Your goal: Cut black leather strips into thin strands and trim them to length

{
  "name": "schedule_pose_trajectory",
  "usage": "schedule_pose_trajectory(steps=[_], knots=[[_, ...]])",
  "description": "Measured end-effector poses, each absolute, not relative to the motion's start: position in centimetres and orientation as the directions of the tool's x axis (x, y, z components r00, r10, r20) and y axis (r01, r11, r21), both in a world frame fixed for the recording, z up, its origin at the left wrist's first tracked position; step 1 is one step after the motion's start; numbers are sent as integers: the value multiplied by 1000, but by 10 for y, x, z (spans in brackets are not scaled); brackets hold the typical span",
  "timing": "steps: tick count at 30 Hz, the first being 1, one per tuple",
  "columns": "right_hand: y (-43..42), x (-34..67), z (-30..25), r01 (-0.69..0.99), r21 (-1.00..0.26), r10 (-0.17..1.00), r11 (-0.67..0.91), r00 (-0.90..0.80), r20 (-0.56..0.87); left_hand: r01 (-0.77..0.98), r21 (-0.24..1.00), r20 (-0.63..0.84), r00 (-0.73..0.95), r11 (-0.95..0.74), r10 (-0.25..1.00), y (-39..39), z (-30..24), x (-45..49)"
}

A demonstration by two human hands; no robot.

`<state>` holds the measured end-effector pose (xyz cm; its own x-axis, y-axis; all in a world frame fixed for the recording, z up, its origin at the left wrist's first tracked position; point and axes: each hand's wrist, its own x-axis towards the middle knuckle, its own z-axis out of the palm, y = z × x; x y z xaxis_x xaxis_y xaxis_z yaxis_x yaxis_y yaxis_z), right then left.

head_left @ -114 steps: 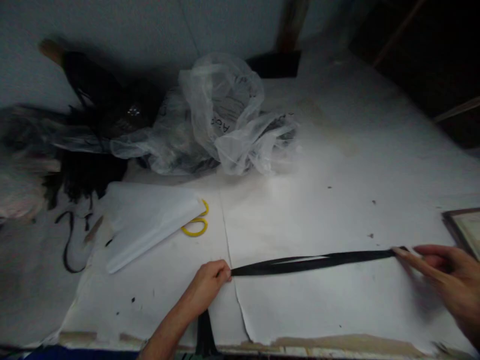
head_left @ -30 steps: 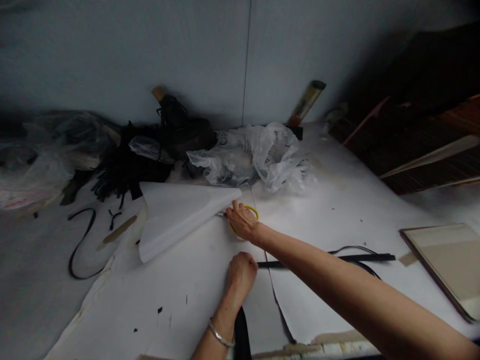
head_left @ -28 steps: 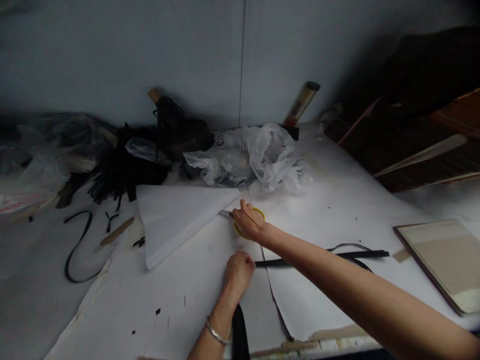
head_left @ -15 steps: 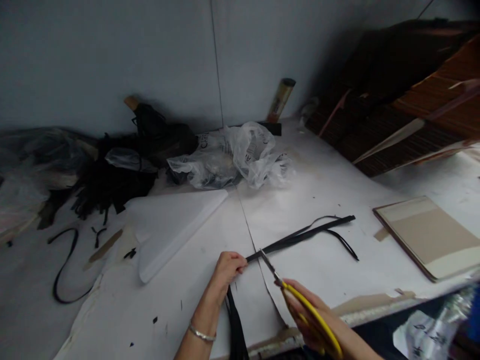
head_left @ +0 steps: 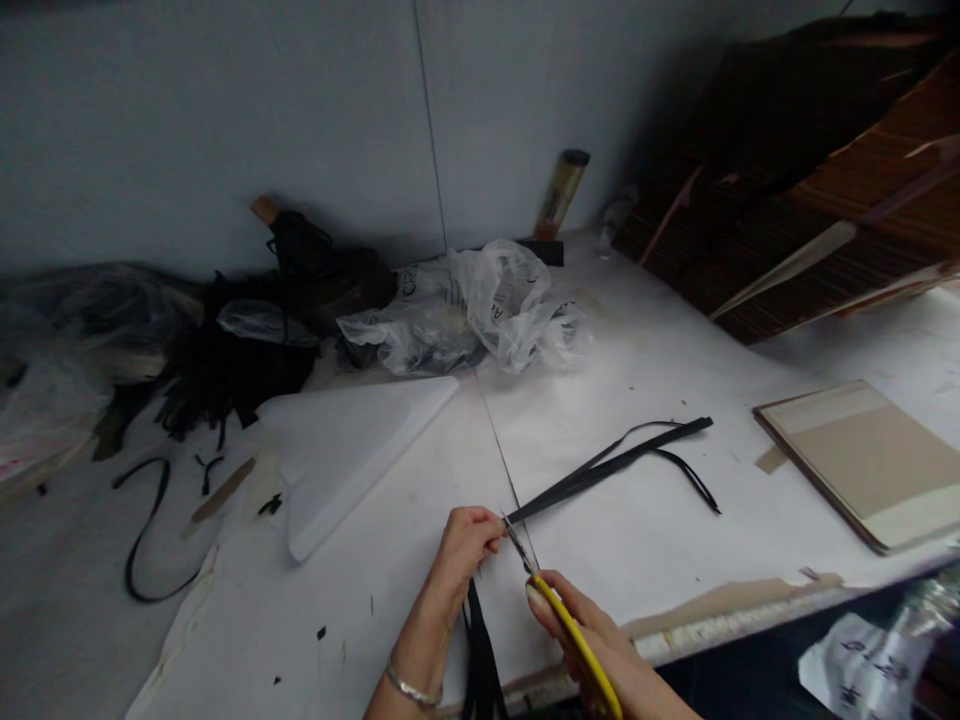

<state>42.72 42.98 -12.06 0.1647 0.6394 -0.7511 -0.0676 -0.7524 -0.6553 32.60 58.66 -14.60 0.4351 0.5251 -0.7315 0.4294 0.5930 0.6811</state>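
Note:
My left hand (head_left: 461,543) is closed, pinching a bundle of thin black strips (head_left: 611,464) that lies stretched across the white paper-covered table (head_left: 660,360) toward the right. The strips' other end hangs over the near table edge below my wrist. My right hand (head_left: 581,630) grips yellow-handled scissors (head_left: 559,620), and the blade tips sit right at the strips, just right of my left fingers.
A folded white sheet (head_left: 352,450) lies left of centre. Crumpled clear plastic bags (head_left: 480,315) and a dark heap of black material (head_left: 255,330) sit at the back by the wall. A brown flat board (head_left: 862,460) rests at the right edge. A loose black cord (head_left: 146,530) lies at left.
My right hand took the yellow scissors from beside the folded sheet and brought them down to the strips by my left hand. The strips' far end shifted slightly.

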Motion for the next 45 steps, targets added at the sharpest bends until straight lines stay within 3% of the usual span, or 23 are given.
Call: schedule_pose_trajectory(steps=[8, 13, 38, 45], knots=[[444, 428, -119, 158, -741, 757, -652, 183, -627, 431, 679, -733, 441, 594, 518, 584, -147, 329], [452, 425, -117, 193, -755, 779, -627, 182, -600, 426, 675, -735, 457, 602, 501, 590, -148, 329], [459, 420, -135, -50, -807, 785, -588, 204, -585, 420, 658, -743, 498, 625, 448, 601, -161, 330], [455, 420, -150, -22, -812, 791, -583, 214, -573, 420, 643, -755, 492, 641, 434, 601, -163, 331]])
